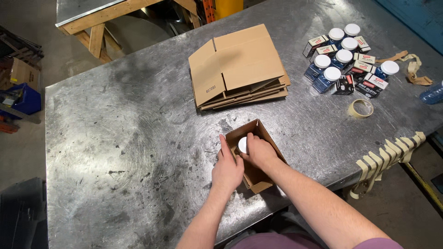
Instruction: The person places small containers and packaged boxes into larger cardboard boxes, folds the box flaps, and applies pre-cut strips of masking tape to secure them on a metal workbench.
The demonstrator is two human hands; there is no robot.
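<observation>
Small open carton (256,159) on desk (115,138) — right hand (259,151) inside, grip closed on white-capped bottle (242,145); left hand (227,169) braces its wall. Risk: bottle snags a flap, carton tips.

Small open box (258,157) sits at the table's (115,138) near edge, center frame; flat cardboard stack (240,67) behind it, jars (337,57) upper right, tape roll (361,108) right.
</observation>
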